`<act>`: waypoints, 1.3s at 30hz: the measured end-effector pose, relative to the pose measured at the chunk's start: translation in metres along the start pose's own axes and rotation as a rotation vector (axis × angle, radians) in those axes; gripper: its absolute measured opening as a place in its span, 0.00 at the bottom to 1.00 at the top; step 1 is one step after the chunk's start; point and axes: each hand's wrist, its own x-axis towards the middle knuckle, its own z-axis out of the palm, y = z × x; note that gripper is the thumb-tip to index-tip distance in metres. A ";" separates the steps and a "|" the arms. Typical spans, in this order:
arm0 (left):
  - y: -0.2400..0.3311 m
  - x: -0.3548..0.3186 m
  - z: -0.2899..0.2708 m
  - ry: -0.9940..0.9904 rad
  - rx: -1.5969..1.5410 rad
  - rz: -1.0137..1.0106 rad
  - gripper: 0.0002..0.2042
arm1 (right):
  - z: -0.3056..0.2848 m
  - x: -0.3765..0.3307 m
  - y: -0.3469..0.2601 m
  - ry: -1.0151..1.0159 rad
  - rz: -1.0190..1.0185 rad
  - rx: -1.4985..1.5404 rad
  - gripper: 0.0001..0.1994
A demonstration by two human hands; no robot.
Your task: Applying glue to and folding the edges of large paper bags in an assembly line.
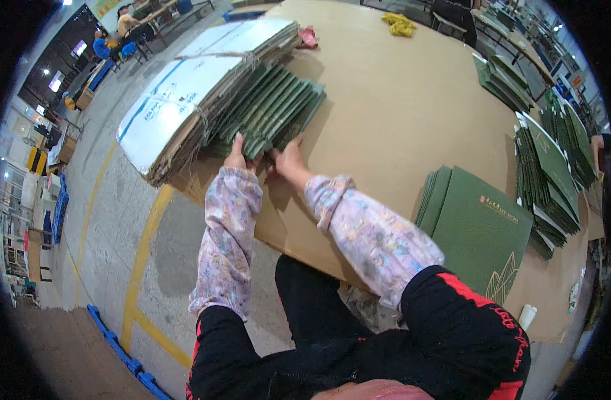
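A fanned stack of dark green folders [279, 107] lies at the table's left side, leaning against a tied bundle of flat cardboard sheets [185, 87]. My left hand [237, 157] grips the near edge of the stack, its thumb up along the front and the other fingers mostly hidden. At the stack's near right corner, my right hand [289, 162] is closed on the edge, fingertips tucked underneath. Patterned sleeve covers show on both forearms.
More green folders [482, 227] with gold print lie to my right, and several fanned piles [545, 173] stand beyond them. Yellow gloves [400, 25] rest at the far edge of the brown table [412, 100]. Another person's hand [597, 150] shows at the right rim.
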 end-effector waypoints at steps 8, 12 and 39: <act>-0.007 0.039 -0.047 0.161 0.428 -0.034 0.37 | -0.021 -0.045 -0.063 -0.214 0.052 -0.175 0.44; -0.033 0.007 -0.049 0.054 0.111 -0.033 0.29 | -0.125 -0.044 -0.058 -0.764 -0.125 -0.144 0.20; -0.205 -0.342 -0.006 -1.036 1.402 0.992 0.40 | -0.502 -0.180 0.038 0.267 -0.571 -0.977 0.21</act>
